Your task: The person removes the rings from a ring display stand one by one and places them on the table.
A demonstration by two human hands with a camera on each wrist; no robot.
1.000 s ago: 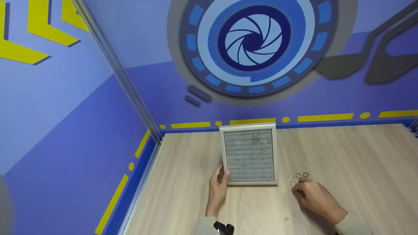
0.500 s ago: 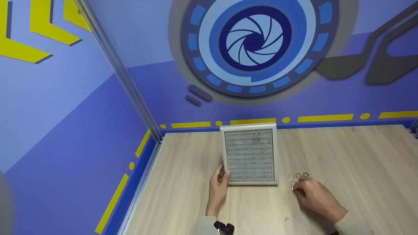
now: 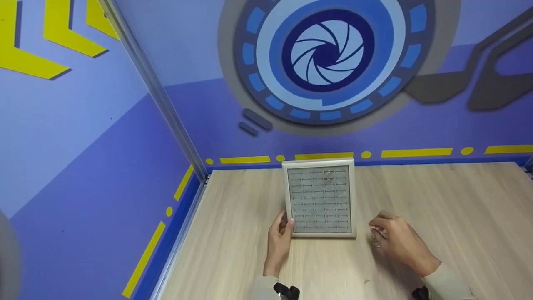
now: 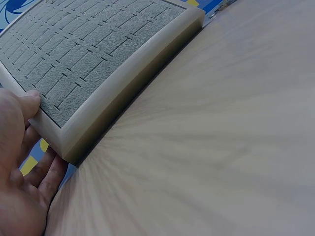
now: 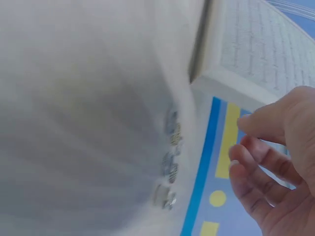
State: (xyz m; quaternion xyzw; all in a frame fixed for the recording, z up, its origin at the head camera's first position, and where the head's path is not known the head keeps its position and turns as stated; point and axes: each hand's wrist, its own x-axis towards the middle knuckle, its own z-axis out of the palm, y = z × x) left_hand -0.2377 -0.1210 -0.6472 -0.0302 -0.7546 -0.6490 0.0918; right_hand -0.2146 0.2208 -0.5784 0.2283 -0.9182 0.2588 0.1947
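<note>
A ring display tray [image 3: 320,200] with a pale frame and grey slotted padding stands tilted on the table. Two small shiny rings [image 3: 328,178] sit in its upper slots. My left hand [image 3: 278,246] grips its lower left corner, thumb on the front of the frame and fingers behind. To the right of the tray, my right hand [image 3: 402,241] hovers just over loose rings, mostly hiding them in the head view. Its thumb and fingertips are bent but apart in the right wrist view, with nothing visible between them. Several blurred rings [image 5: 173,172] lie on the table beside that hand.
The wooden table [image 3: 233,208] meets a blue printed wall [image 3: 191,112] behind the tray. A metal corner strip [image 3: 145,79] runs up at the left. Black camera straps [image 3: 286,291] sit on the wrists.
My right hand has lifted from a ring at the table and its fingers have spread apart a little. My left hand and the tray stay in place; the head view shifts slightly.
</note>
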